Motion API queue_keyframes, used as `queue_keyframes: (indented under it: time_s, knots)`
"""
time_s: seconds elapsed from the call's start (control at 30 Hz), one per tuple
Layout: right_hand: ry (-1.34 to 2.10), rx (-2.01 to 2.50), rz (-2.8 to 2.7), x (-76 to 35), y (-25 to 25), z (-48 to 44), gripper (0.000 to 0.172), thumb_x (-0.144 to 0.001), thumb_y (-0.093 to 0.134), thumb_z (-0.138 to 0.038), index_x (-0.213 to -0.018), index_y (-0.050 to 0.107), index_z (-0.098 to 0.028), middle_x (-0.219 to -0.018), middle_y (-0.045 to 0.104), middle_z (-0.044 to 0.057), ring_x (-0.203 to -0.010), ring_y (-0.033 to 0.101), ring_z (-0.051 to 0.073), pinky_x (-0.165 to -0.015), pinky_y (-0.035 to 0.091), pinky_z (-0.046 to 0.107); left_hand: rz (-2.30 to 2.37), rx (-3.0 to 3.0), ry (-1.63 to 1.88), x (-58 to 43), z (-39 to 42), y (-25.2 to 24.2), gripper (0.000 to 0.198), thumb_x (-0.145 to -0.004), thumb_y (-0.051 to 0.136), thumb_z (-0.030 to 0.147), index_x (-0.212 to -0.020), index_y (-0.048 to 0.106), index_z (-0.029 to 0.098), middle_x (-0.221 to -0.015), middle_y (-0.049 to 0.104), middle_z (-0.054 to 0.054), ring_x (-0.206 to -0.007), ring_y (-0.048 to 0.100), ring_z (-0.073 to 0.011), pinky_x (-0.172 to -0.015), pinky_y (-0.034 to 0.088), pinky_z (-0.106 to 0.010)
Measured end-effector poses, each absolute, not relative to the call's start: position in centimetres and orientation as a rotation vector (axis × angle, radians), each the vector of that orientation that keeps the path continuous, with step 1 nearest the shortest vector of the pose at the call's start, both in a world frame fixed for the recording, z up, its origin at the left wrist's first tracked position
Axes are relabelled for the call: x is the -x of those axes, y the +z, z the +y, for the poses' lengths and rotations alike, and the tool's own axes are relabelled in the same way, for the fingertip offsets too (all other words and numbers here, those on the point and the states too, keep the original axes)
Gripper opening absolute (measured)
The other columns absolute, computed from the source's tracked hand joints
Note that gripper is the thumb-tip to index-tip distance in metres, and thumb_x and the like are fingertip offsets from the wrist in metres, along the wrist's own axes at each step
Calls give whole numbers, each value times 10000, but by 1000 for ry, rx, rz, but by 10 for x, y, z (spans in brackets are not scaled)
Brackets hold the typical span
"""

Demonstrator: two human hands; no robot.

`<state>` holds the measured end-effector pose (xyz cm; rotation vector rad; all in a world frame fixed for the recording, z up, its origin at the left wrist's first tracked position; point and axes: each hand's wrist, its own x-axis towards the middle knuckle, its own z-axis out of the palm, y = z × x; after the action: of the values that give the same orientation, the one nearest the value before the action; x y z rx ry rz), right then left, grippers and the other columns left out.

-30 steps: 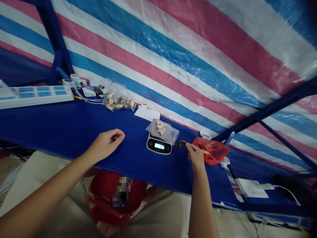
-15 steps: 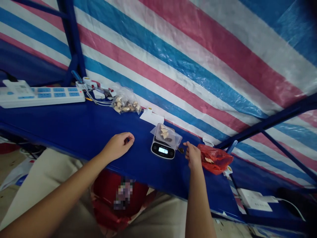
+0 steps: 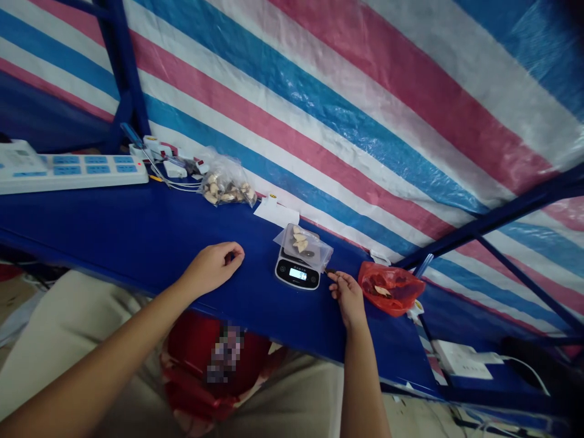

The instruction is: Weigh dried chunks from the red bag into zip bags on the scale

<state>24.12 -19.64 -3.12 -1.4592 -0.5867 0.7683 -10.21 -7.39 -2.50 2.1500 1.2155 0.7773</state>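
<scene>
A small black digital scale (image 3: 296, 274) stands on the blue table (image 3: 137, 237), its display lit. A clear plastic bag (image 3: 305, 244) with several pale slices and one dark piece lies on the scale. My right hand (image 3: 347, 296) is just right of the scale, fingers curled and pinching a small dark piece near the bag's edge. A red plastic bag (image 3: 391, 287) holding more slices lies to the right of that hand. My left hand (image 3: 214, 266) rests on the table left of the scale, fingers loosely curled with nothing visible in them.
A white and blue power strip (image 3: 68, 170) lies at the far left. A second clear bag of slices (image 3: 225, 185), white plugs and cables (image 3: 159, 155) and a white paper slip (image 3: 276, 212) sit along the striped tarp wall. Another white power strip (image 3: 460, 359) lies lower right.
My right hand left the red bag and moved left toward the scale, carrying a small dark piece. A dark piece now lies in the clear bag. My left hand stayed put.
</scene>
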Motion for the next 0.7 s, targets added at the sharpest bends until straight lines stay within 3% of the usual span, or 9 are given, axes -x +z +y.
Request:
queue_keyframes:
  time_s: [0.17, 0.37, 0.53, 0.7]
  knots:
    - [633, 1542, -605, -242, -33, -198, 491, -555, 859, -478, -869, 671, -151, -869, 752, 93, -628, 656, 155, -455, 442, 220, 1218, -2164, 766, 103, -74, -24, 267, -914, 476, 417, -884, 669, 234, -826, 692, 15, -648, 566, -134, -643, 382, -272]
    - [431, 1613, -636, -244, -30, -197, 490, -595, 850, -481, -915, 770, -118, -583, 622, -12, -467, 488, 87, -434, 379, 225, 1194, -2155, 748, 103, -75, -21, 275, -918, 466, 421, -882, 664, 233, -840, 695, 9, -681, 583, -143, -645, 386, -273]
    - [473, 1663, -687, -246, -24, -191, 519, -645, 814, -502, -995, 772, -122, -614, 632, -10, -467, 486, 88, -422, 379, 226, 1179, -2153, 769, 104, -74, -23, 267, -923, 472, 416, -880, 664, 235, -852, 702, 10, -679, 586, -140, -644, 394, -270]
    - [516, 1661, -639, -252, -14, -186, 464, -542, 864, -484, -839, 749, -146, -620, 630, -3, -530, 534, 116, -402, 370, 211, 1170, -2166, 783, 105, -73, -25, 260, -925, 478, 408, -878, 665, 233, -831, 700, 10, -665, 581, -139, -633, 394, -269]
